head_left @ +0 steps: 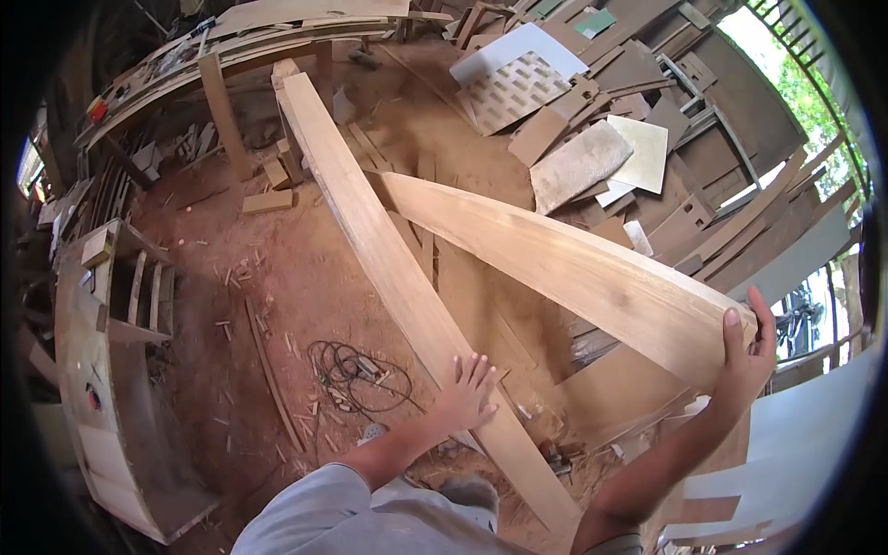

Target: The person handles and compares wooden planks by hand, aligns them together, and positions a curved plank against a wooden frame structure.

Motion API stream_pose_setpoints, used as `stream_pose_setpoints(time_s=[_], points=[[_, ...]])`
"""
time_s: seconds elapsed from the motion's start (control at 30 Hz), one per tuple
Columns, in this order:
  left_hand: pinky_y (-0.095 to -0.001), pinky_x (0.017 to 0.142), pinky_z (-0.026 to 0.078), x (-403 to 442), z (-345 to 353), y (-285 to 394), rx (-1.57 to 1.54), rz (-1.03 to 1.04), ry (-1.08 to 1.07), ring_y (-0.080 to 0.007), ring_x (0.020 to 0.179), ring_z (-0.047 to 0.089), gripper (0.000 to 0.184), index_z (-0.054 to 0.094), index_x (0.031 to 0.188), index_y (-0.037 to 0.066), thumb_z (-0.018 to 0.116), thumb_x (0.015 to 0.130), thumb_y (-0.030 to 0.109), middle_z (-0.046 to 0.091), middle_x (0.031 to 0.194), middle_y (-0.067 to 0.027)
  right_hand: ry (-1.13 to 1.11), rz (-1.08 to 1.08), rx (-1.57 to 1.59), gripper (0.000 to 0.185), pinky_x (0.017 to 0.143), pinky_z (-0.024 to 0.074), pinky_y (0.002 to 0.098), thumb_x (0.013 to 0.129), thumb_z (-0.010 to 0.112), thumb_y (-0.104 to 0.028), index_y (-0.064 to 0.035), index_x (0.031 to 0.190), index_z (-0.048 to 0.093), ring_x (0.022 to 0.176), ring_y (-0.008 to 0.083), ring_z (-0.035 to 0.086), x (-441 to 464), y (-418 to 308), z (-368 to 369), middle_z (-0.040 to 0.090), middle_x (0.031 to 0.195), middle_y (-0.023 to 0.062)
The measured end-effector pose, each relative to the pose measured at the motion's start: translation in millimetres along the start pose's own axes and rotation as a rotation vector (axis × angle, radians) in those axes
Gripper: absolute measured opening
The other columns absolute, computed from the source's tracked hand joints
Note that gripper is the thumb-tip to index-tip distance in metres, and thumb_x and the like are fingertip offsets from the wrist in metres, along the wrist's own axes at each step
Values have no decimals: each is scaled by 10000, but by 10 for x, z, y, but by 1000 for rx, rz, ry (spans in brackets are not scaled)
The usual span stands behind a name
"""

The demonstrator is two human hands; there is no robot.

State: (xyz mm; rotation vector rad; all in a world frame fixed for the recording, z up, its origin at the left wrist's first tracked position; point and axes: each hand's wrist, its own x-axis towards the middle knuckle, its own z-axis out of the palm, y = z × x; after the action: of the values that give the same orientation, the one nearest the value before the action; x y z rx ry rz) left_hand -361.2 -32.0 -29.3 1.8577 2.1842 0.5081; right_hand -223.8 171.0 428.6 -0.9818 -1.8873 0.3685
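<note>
My left hand (465,396) lies flat with fingers spread on a long wooden beam (370,231), which runs from beside my body away toward the workbench. My right hand (747,356) grips the near end of a wide wooden plank (564,259), its thumb on the face and fingers over the edge. The plank slants away to the left. Its far end passes close to the beam, and I cannot tell whether they touch there.
A coiled black cable (356,379) and scattered wood scraps lie on the dirt floor (250,342). A workbench (217,88) stands at the back left, a wooden cabinet (106,398) at the left. Stacked boards (583,166) and sheet pieces lean along the right.
</note>
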Motion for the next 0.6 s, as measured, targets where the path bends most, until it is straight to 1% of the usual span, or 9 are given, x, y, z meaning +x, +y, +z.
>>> stream_pose_setpoints(time_s=[0.1,0.2,0.37,0.4,0.47,0.57,0.6], points=[[-742,1294,52,15,-57,-5,-29,7,-51,-479,1661,156,968,313,1703,29,521,1012,674,247,1770,-275,-7,93,37,490,1065,496,343,966,834,-190,28,1377,682,1173,203,652,164,-204,54,690,1301,138],[-743,1294,50,42,-137,-10,-46,11,-107,-480,1663,143,995,299,1706,26,541,1000,684,243,1772,-274,-20,59,-99,454,1060,488,341,988,817,-250,6,1345,702,1168,197,651,382,-335,110,711,1248,119],[-749,1292,41,16,-239,-71,-9,106,-183,-491,1666,112,1041,269,1718,32,572,980,700,225,1783,-264,-47,-10,-372,424,1085,475,369,1032,748,-352,-21,1295,727,1152,240,666,720,-515,229,738,1220,104],[-740,1297,38,-14,-275,-80,-30,120,-223,-472,1671,109,1041,268,1719,34,566,983,708,226,1783,-263,-49,-22,-427,423,1091,472,376,1038,735,-368,-26,1287,730,1148,251,668,763,-530,234,742,1216,104],[-723,1307,31,48,-339,-155,-62,151,-284,-434,1681,102,1043,266,1721,38,556,990,723,229,1782,-259,-75,0,-441,408,1088,477,389,1040,723,-362,-22,1265,733,1139,265,674,840,-579,241,748,1208,112],[-679,1319,124,421,-276,-372,-288,146,-446,-389,1665,211,992,335,1692,23,463,1041,761,323,1754,-231,-132,9,-444,383,1074,487,402,1038,712,-348,-21,1238,734,1128,273,680,1025,-517,195,754,1186,121],[-644,1314,179,632,-393,-495,-686,28,-436,-367,1644,265,978,369,1667,14,429,1050,770,367,1728,-220,-155,24,-440,375,1067,491,405,1037,709,-342,-21,1229,735,1124,273,682,1050,-452,203,755,1177,124]])
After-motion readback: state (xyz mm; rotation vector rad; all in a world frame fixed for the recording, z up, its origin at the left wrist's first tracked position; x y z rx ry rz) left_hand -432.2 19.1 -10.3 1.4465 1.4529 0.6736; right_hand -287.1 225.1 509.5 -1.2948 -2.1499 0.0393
